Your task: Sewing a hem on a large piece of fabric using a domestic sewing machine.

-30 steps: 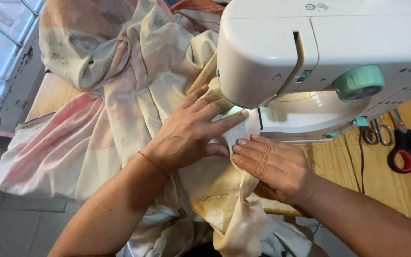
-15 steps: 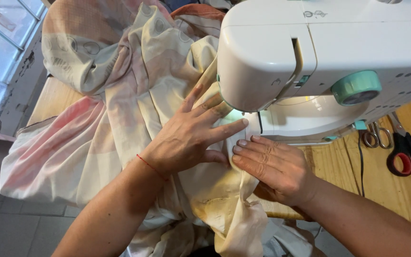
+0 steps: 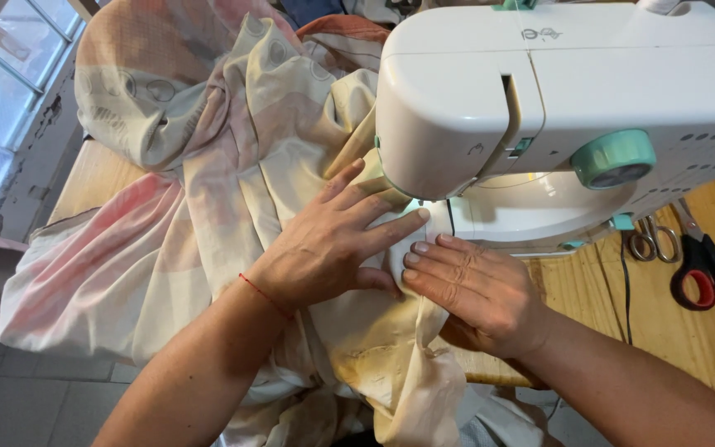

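A white sewing machine with a teal dial stands on a wooden table. A big pale cloth with pink and cream patches lies bunched to its left and runs under the machine head. My left hand lies flat on the cloth, fingers spread and pointing toward the needle area. My right hand presses flat on the cloth's folded edge just in front of the machine, its fingertips touching the left hand's side. The needle itself is hidden by the machine head.
Red-handled scissors and small metal snips lie on the table at the right, beside a black cord. A window is at the far left. The cloth hangs over the table's near edge.
Both hands have slid slightly forward with the cloth toward the machine head; the left fingers have spread a little wider.
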